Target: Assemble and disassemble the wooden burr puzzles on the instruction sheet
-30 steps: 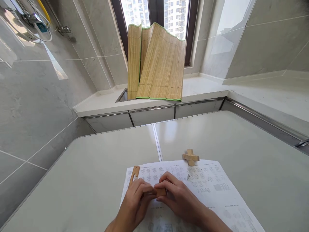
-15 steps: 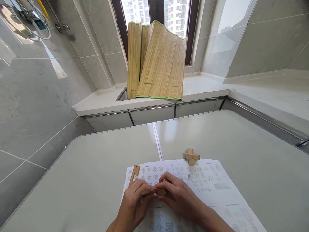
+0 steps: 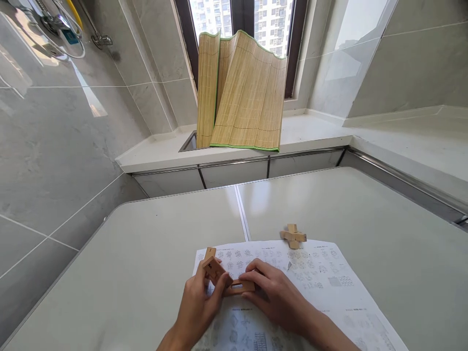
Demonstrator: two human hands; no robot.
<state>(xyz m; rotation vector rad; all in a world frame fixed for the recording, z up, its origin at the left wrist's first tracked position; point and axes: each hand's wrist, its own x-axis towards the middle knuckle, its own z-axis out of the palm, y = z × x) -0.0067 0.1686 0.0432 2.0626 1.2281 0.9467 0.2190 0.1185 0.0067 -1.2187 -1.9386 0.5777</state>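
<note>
My left hand (image 3: 200, 303) is closed on a reddish-brown wooden piece (image 3: 216, 271) that bears a dark mark and tilts up to the left. Between my hands lies a slotted wooden piece (image 3: 244, 287), its right end pinched by my right hand (image 3: 278, 295). The left end of the slotted piece meets the tilted one near my left thumb. Behind my left fingers, the end of another wooden piece (image 3: 210, 252) shows on the printed sheet (image 3: 321, 312). Farther back, a cross-shaped wooden assembly (image 3: 293, 236) rests at the sheet's far edge.
A pale table (image 3: 146, 253) with a centre seam carries the sheet. Beyond it are a white ledge (image 3: 310, 129) and a folded bamboo mat (image 3: 252, 97) leaning at the window. A grey tiled wall (image 3: 66, 146) stands at the left.
The marked wooden piece has come up into view in my left hand, tilted. The slotted piece now shows its opening between my hands. The whole view has shifted slightly.
</note>
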